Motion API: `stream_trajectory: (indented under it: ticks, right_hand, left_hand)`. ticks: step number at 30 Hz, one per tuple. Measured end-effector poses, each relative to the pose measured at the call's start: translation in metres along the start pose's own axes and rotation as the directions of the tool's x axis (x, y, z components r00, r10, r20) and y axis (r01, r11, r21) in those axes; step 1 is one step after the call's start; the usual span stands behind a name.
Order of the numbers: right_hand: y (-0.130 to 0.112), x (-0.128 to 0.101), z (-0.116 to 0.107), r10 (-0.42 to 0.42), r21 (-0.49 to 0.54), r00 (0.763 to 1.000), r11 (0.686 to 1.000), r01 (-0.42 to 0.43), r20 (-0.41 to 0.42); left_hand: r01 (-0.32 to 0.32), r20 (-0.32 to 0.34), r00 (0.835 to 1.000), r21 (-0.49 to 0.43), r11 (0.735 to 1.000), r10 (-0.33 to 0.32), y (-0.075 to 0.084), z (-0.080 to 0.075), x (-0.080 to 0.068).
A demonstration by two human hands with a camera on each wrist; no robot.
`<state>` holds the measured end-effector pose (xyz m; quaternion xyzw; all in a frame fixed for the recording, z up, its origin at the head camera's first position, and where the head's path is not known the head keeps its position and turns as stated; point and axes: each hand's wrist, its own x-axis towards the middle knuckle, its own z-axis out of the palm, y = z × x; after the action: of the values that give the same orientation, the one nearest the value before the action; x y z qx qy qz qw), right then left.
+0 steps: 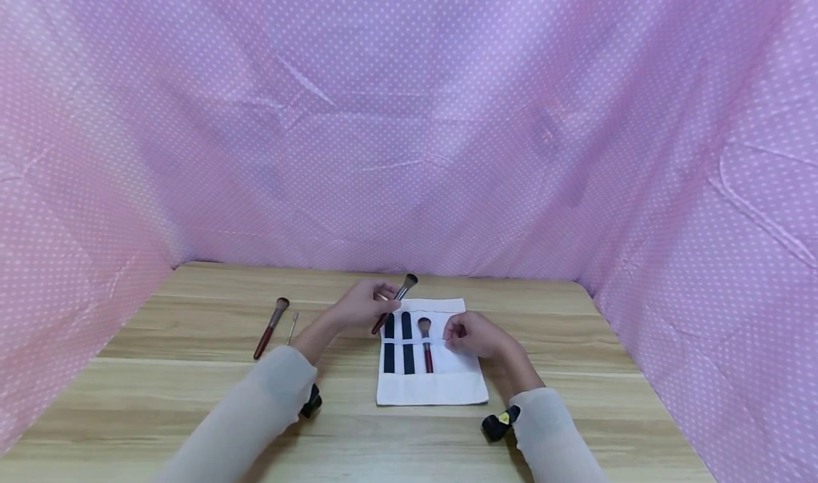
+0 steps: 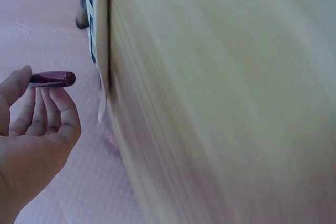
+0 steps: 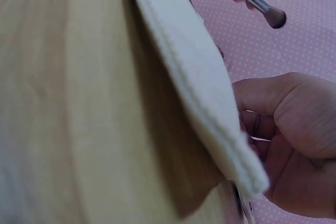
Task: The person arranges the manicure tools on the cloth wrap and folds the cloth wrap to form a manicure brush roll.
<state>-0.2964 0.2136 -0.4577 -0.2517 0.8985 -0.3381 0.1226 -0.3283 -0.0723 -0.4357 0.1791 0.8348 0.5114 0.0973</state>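
In the head view my left hand (image 1: 369,304) pinches a makeup brush (image 1: 400,294) between thumb and fingers, above the upper left of a white fabric brush roll (image 1: 432,391). Its dark bristles point up and away; the reddish handle end (image 2: 69,78) shows in the left wrist view. My right hand (image 1: 474,334) is at the roll's right side, with curled fingertips pinching the white elastic band (image 1: 437,341). The roll's edge (image 3: 184,85) hides those fingertips in the right wrist view. Another makeup brush (image 1: 427,348) is tucked under the band, beside two black strips (image 1: 407,359).
Left of the roll, a red-handled makeup brush (image 1: 271,329) and a thin small brush (image 1: 293,327) lie on the wooden table (image 1: 160,391). Pink dotted cloth (image 1: 409,128) hangs behind and along both sides of the table.
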Motion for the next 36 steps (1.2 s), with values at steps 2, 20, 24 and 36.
stream_trajectory:
  ticks: [2, 20, 24, 36]
  right_hand:
    - [0.000, 0.000, 0.000, -0.007, 0.004, 1.000, 1.000, 0.007, 0.002]
    - [-0.002, -0.001, 0.000, -0.029, -0.014, 1.000, 0.999, 0.029, -0.002]
    - [-0.002, -0.001, 0.000, -0.036, -0.002, 0.999, 0.999, 0.036, -0.001]
    - [0.001, 0.001, 0.000, -0.106, -0.018, 0.994, 0.994, 0.106, 0.010]
  left_hand:
    - [0.019, -0.010, 1.000, -0.071, 0.997, -0.020, 0.002, 0.006, 0.006]
    - [0.127, -0.071, 0.979, -0.517, 0.847, -0.191, 0.023, 0.063, 0.040]
    - [0.133, -0.105, 0.970, -0.521, 0.843, -0.218, 0.029, 0.073, 0.044]
    - [0.142, -0.118, 0.969, -0.453, 0.880, -0.217, 0.026, 0.085, 0.049]
